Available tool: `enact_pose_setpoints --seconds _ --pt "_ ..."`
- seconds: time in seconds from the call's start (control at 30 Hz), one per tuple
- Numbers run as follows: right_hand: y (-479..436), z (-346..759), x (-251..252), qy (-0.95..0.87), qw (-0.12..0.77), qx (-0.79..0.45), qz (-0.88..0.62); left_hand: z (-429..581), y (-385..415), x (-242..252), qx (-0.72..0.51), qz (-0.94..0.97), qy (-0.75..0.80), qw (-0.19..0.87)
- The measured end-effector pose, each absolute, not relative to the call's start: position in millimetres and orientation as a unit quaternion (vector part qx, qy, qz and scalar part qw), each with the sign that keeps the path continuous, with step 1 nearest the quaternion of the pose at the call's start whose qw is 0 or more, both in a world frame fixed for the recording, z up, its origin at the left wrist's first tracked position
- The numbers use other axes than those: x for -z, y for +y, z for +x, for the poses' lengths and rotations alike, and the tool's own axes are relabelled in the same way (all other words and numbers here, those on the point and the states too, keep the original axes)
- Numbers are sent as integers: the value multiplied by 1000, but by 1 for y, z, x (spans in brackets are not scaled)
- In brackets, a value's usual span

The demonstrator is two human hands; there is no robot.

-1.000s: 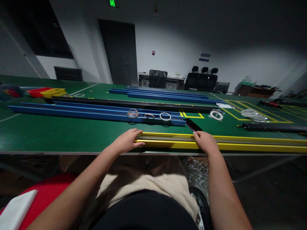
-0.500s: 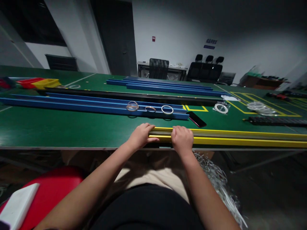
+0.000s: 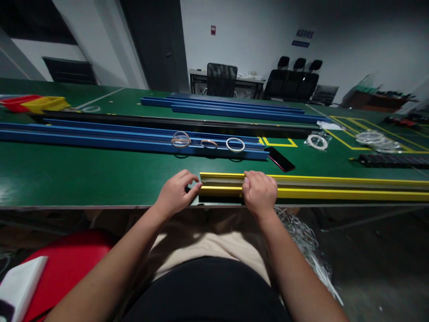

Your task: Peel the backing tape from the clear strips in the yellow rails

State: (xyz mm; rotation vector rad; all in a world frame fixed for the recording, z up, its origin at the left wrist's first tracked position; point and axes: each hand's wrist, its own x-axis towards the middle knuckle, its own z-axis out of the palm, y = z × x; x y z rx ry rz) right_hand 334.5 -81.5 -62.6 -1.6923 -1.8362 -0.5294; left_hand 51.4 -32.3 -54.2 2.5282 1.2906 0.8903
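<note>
Found yellow rail (image 3: 335,194) lying lengthwise along the near edge of the green bench (image 3: 100,179), left end exposed just beside the left hand, right portion running out of view.

Noted left hand (image 3: 176,192) placed at that left end, thumb and index finger bent toward each other, fingertips close together with only a narrow gap between. Located rail end immediately to the right of these fingers, not enclosed by them. Unable to determine contact between fingertips and rail, or presence of anything pinched in the gap.

Noted right hand (image 3: 260,193) closed over the rail from above, a short way in from the same end, fingers folded at the far yellow lip. Recorded rail passing beneath the palm and emerging on both sides. Unable to see the underside of that hold. Recorded uncovered stretch of rail between the two hands, channel facing up, both yellow lips visible.

Sighted black phone (image 3: 280,159) flat on the bench beyond the right hand, apart from the yellow rail and near the right end of a blue rail (image 3: 100,143). Logged white ring (image 3: 227,143) on that blue rail, well apart from both hands. Sighted black rail (image 3: 187,121) farther back, roughly parallel to the blue one.
</note>
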Motion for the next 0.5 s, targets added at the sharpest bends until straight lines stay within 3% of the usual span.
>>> enact_pose_setpoints --seconds 0.23,0.5 --pt "-79 336 63 -691 283 200 -635 55 -29 55 -154 894 417 60" --pt "-79 337 63 -694 277 191 -636 59 -24 57 -132 887 438 64"
